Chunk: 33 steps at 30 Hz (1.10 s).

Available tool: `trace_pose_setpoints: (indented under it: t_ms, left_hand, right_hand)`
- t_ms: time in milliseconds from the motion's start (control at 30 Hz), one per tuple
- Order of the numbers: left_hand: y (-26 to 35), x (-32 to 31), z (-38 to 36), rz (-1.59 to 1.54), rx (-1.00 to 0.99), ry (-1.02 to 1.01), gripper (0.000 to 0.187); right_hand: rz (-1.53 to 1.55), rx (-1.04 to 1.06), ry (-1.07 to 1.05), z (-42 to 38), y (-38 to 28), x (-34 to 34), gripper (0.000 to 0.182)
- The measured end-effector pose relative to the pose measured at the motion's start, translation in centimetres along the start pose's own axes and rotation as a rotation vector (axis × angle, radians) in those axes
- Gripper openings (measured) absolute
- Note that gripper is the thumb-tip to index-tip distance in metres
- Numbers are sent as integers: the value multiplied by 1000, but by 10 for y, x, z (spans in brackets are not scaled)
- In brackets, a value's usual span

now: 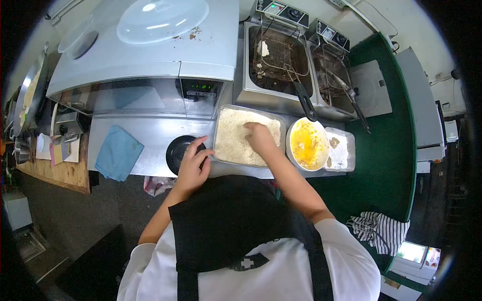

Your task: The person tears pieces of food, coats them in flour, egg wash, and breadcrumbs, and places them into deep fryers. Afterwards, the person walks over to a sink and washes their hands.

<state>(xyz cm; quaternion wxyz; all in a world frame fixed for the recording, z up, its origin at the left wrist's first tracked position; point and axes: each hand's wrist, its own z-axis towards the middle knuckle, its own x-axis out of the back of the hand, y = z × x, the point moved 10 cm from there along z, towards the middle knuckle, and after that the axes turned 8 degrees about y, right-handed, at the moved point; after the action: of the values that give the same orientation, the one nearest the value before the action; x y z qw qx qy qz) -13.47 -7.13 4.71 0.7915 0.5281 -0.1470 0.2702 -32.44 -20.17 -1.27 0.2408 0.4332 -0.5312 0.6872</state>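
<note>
A metal tray point(216, 131) full of pale breadcrumbs point(235, 136) lies in front of me on the steel counter. My right hand point(258, 138) reaches down into the crumbs, its fingers pointing downward and smeared by motion; I cannot tell what, if anything, they hold. Left of the tray, my left hand point(192, 163) has its fingers apart with nothing in them, over the right side of a round black bowl point(175, 153). Beside the tray on the right is a white bowl point(289, 150) of beaten egg point(307, 145). Farther right sits a container point(351, 145) of white flour point(340, 150).
Behind the tray stand two deep fryers with wire baskets, the left fryer point(241, 83) and the right fryer point(337, 108); their basket handles point(304, 100) stick out toward me. A microwave point(135, 93) is at the back left, and a blue cloth point(118, 153) lies on the counter.
</note>
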Motion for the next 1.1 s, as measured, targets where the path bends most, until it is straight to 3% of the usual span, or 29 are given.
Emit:
trace_pose_setpoints:
  t_ms: [67, 367, 667, 767, 900, 1000, 1100]
  left_hand:
    - [-1, -1, 0, -17, -11, 9, 23]
    - [-4, 1, 7, -36, -16, 28, 23]
    - [7, -5, 19, -68, -75, -7, 23]
    - [4, -6, 11, -51, -68, -4, 22]
    - [4, -5, 10, -67, -59, -19, 22]
    - [1, 0, 7, -48, -67, 4, 22]
    - [-10, -2, -2, -28, -24, 18, 22]
  right_hand:
    - [10, 84, 45, 3, -7, -14, 28]
    - [-16, 84, -79, 21, -6, -27, 21]
    - [-127, 119, -142, 37, -12, -34, 25]
    - [-6, -34, -121, 23, 19, -45, 25]
    - [7, -59, -147, 25, 12, -28, 17]
    - [-205, 71, -65, 18, 39, -41, 17]
    - [-179, -5, -217, 23, 40, -37, 17]
